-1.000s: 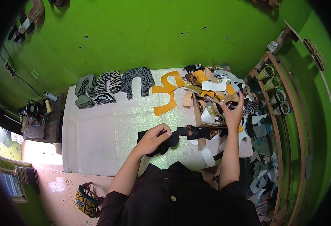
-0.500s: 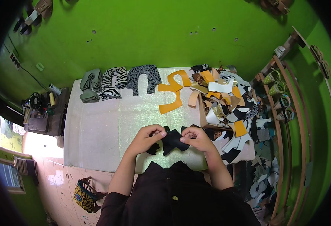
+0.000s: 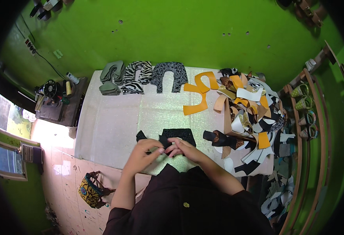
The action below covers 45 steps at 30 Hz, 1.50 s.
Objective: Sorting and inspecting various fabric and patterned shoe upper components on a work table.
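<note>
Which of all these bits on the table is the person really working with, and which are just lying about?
In hand:
- left hand and right hand, both on the black cut piece

Lying about:
- orange pieces
- zebra-patterned pieces
- grey-green pieces
- mixed heap of offcuts
- sewing machine

Hidden or unclear, this moment:
- Black cut piece: your hands cover its near edge; whether your fingers pinch it or only press it cannot be told.
- Left hand and right hand: fingertips meet, and what lies between them is too small to tell.
- Bench, near edge: your torso hides its middle.
- Scrap pile, right end of the bench: pieces overlap, so lower ones are hidden.
- Shoes, top right corner: cut off by the rim.
</note>
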Available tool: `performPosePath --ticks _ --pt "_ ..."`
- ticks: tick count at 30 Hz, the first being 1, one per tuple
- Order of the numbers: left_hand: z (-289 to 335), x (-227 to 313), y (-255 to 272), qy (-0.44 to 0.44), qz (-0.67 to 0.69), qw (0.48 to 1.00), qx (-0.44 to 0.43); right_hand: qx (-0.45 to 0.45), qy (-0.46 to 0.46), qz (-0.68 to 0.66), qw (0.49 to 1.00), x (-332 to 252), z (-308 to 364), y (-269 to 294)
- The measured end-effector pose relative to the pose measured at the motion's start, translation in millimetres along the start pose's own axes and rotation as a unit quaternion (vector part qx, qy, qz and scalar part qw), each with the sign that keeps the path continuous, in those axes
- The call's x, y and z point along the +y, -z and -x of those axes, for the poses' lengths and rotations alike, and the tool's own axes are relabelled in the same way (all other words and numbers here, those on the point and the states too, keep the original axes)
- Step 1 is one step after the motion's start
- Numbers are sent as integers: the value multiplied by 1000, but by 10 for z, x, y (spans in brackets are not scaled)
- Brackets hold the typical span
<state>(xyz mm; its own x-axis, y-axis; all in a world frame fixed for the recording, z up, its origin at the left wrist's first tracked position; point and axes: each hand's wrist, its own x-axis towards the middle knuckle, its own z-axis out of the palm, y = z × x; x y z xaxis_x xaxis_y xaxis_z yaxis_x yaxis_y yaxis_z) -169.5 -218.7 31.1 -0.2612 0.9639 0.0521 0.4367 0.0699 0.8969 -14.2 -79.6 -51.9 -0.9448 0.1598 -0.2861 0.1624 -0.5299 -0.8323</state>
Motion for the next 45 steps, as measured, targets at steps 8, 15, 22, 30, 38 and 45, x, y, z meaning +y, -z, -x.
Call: performPosePath --ticks 8,15,22,30,38,45 --pt "45 -116 -151 -54 43 993 91 -42 58 -96 993 -418 -6 -104" --pt "-156 -140 -195 72 90 993 -10 -2 65 -26 998 -660 261 18" --pt "-98 -100 -187 -196 -103 973 60 281 194 90 935 -543 287 198" --pt "-267 -37 -198 -56 -24 997 40 142 224 279 923 -703 342 -71" --pt "-289 -495 -178 214 276 936 -38 301 200 256 897 -289 200 127" --pt "-357 -1183 -598 228 59 960 151 413 94 565 708 464 -31 454"
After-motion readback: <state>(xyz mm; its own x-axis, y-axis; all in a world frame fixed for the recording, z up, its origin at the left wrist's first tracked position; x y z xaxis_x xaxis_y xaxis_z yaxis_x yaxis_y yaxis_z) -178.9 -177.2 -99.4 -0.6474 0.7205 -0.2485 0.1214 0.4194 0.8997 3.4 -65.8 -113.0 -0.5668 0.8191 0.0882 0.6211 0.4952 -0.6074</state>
